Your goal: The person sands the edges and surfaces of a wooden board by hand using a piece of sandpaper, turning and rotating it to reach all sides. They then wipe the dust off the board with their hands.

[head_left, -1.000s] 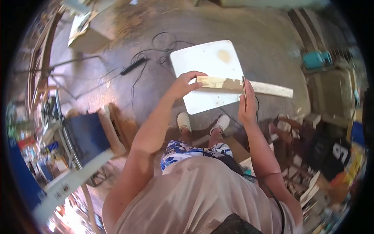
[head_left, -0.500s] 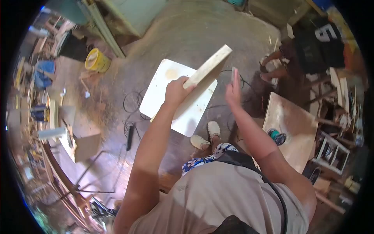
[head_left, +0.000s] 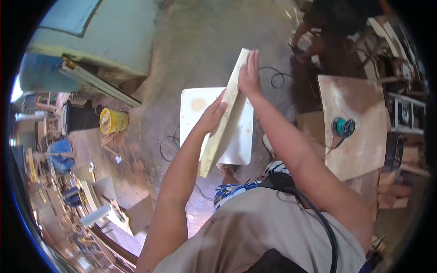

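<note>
A pale wooden board (head_left: 232, 98) is held up on edge, slanting from upper right to lower left. My left hand (head_left: 212, 118) is closed round its left edge, thumb on the narrow side. Against the board's right face, near the upper end, lies my right hand (head_left: 250, 78) with its fingers stretched out; whether anything is under the palm is hidden. Below the board stands a white square tabletop (head_left: 193, 123) with a tan round stain.
On the right, a green power tool (head_left: 343, 127) with a cord rests on a wooden panel (head_left: 359, 159). Another person (head_left: 337, 27) is at the upper right. A yellow bucket (head_left: 114, 120) and leaning planks (head_left: 100, 84) are on the left. Black cable (head_left: 277, 77) lies on the floor.
My right hand has come from apart on the right to lie against the board. The board now stands steeper, with its lower end closer to me. The view has turned.
</note>
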Tool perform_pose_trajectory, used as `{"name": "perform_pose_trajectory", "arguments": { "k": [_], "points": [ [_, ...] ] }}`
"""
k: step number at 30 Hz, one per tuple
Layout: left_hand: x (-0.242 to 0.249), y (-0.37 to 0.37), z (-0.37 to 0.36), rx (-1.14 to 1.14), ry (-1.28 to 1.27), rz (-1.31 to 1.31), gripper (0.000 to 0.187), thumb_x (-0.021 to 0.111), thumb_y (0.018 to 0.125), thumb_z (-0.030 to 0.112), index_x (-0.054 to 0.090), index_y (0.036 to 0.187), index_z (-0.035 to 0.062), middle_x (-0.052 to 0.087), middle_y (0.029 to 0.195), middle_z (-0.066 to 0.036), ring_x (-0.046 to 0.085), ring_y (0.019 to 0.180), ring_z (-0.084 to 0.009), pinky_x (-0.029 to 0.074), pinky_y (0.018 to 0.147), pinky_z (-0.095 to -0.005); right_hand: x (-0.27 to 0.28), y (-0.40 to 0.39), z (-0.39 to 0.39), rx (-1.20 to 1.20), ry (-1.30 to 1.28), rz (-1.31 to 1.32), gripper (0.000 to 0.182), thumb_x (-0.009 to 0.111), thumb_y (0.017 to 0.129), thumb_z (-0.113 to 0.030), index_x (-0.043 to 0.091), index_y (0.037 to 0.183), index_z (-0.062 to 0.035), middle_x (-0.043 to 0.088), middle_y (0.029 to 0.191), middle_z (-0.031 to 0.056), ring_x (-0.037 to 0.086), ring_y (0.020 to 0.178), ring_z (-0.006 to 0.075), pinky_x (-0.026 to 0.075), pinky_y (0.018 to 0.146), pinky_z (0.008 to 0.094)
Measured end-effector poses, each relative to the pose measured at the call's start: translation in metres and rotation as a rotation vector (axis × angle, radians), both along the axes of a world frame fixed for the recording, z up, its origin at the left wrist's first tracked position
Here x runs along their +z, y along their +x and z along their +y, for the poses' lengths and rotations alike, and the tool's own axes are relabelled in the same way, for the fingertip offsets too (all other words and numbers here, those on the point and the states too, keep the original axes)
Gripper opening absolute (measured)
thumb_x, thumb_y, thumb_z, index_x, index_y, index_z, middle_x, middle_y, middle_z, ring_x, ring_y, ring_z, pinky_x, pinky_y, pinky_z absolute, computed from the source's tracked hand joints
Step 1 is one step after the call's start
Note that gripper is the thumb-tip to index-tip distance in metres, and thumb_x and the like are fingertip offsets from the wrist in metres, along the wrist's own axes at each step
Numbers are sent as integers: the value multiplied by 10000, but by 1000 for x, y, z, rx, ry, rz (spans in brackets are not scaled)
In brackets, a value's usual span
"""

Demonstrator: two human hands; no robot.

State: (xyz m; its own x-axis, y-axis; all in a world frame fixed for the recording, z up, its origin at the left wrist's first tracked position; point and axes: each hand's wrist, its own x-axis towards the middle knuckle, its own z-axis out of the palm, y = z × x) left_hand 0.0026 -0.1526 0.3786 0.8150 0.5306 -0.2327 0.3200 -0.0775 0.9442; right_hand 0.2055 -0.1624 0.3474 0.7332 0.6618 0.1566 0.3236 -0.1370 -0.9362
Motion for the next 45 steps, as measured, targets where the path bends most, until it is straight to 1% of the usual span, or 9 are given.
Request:
{"name": "perform_pose_trajectory", "arguments": {
  "k": [11, 20, 24, 27, 31, 34, 37, 40, 45],
  "points": [
    [-24, -1, 10, -53, -126, -146, 533, 326, 1102, 225, 232, 1587, 26, 328, 1609, -143, 299, 1482, -235, 234, 1198, -314, -4, -116, -51, -75, -35, -122, 667, 406, 1008, -220, 169, 1565, 60, 111, 1652, 255, 105, 1548, 338, 115, 1252, 377],
    [-15, -3, 8, -108, 27, -111, 541, 339, 1094, 244, 238, 1594, 64, 386, 1572, -187, 362, 1459, -267, 269, 1176, -311, 7, -2, 24, -142, -139, -132, 711, 406, 1033, -380, 187, 1570, 32, 101, 1664, 216, 103, 1547, 333, 141, 1250, 381],
    [-29, -3, 7, -59, -63, -223, 546, 316, 1100, 276, 227, 1601, 79, 381, 1575, -181, 369, 1447, -250, 271, 1175, -315, 4, -81, -26, -109, -60, 6, 674, 367, 1058, -352, 164, 1579, 24, 80, 1663, 233, 68, 1553, 333, 98, 1254, 374],
    [-39, 1, 9, 30, -452, -275, 550, 327, 1100, 288, 228, 1604, 93, 298, 1627, -134, 313, 1475, -224, 222, 1206, -313, -7, -169, -78, -73, 7, -91, 673, 369, 1064, -325, 127, 1583, 30, 62, 1660, 250, 52, 1550, 367, 76, 1253, 404],
    [-16, 2, 4, 34, -325, -188, 552, 286, 1095, 275, 203, 1610, 95, 367, 1589, -155, 370, 1444, -244, 280, 1177, -308, -1, -228, -121, -26, 26, -59, 701, 377, 1063, -350, 117, 1575, 52, 56, 1647, 287, 53, 1542, 400, 92, 1248, 428],
    [-19, 4, 3, 50, -241, -169, 528, 292, 1092, 275, 276, 1596, 120, 348, 1610, -104, 331, 1469, -234, 249, 1193, -308, -7, -190, -104, 6, 0, -120, 719, 382, 1060, -356, 103, 1567, 72, 41, 1637, 312, 52, 1537, 421, 102, 1245, 439],
    [-18, 5, 4, -43, -136, -129, 562, 279, 1087, 271, 208, 1601, 56, 377, 1574, -192, 382, 1438, -245, 299, 1160, -306, -1, -153, -81, -18, -7, -105, 736, 389, 1057, -355, 80, 1564, 80, 28, 1631, 324, 53, 1534, 432, 111, 1244, 441],
    [-19, 0, 0, 32, -134, -57, 556, 309, 1086, 248, 220, 1594, 39, 368, 1582, -182, 370, 1445, -249, 283, 1170, -308, 4, -204, -117, 43, -52, -111, 761, 414, 1048, -367, 73, 1566, 75, 27, 1630, 326, 58, 1530, 444, 123, 1241, 452],
    [-26, 2, 0, 67, -180, -335, 556, 350, 1077, 182, 213, 1585, 3, 268, 1638, -150, 262, 1502, -220, 202, 1214, -324, 10, -299, -188, 131, -18, -99, 802, 476, 1023, -382, 93, 1569, 64, 57, 1622, 339, 87, 1518, 474, 134, 1233, 490]
  ]
}}
